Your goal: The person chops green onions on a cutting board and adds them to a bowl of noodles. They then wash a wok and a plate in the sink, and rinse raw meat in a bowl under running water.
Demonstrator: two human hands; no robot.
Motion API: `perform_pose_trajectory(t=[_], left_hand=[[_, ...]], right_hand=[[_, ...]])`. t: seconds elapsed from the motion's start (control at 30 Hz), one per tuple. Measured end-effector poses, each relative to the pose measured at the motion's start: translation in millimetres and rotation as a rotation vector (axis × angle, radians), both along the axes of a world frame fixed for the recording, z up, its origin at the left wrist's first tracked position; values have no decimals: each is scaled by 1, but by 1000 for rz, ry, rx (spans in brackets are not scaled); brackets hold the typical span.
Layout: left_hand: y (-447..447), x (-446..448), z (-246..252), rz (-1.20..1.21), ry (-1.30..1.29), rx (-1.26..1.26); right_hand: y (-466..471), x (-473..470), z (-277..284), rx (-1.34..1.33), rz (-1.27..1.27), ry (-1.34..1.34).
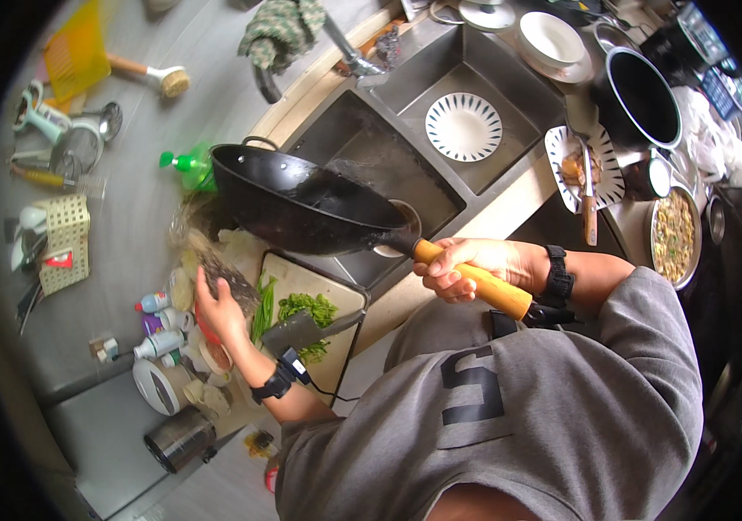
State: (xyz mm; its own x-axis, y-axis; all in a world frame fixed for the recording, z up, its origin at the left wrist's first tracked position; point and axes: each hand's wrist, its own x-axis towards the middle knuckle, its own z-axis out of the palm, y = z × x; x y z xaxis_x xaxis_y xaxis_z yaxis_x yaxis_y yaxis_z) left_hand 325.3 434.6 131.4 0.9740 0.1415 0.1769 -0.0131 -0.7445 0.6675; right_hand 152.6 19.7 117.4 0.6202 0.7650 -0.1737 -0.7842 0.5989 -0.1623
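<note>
My right hand (452,270) is wrapped around the yellow wooden handle (501,293) of a black wok (306,202). The wok hangs tilted over the left sink basin (429,195), its wet inside catching the light. Farther left, my left hand (224,312) is raised with finger and thumb apart. A brown, speckled, bristly thing (224,267) lies against or just behind that hand; whether I grip it is unclear. Below it, a cleaver (293,332) rests on a cutting board (348,290) with chopped greens (309,309). A bowl (413,215) shows partly behind the wok.
The right basin holds a patterned plate (463,127). A camouflage cloth (280,32) drapes over the faucet (345,49). A green pump bottle (195,166) stands beyond the wok. Rightward are a large pot (641,98), a food plate with a spatula (586,169) and a filled dish (673,234).
</note>
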Motion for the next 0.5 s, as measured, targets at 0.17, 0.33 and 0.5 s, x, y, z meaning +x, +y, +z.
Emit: perform_pose_trajectory(t=[0.17,0.33,0.5], left_hand=[[7,-1,-60,-71,104,104],[-14,11,-85,-237,214,13],[-52,1,-90,-281,53,513]], right_hand=[[4,-12,21,239,8,44],[9,-18,33,290,-13,-16],[23,-23,41,456,-21,48]])
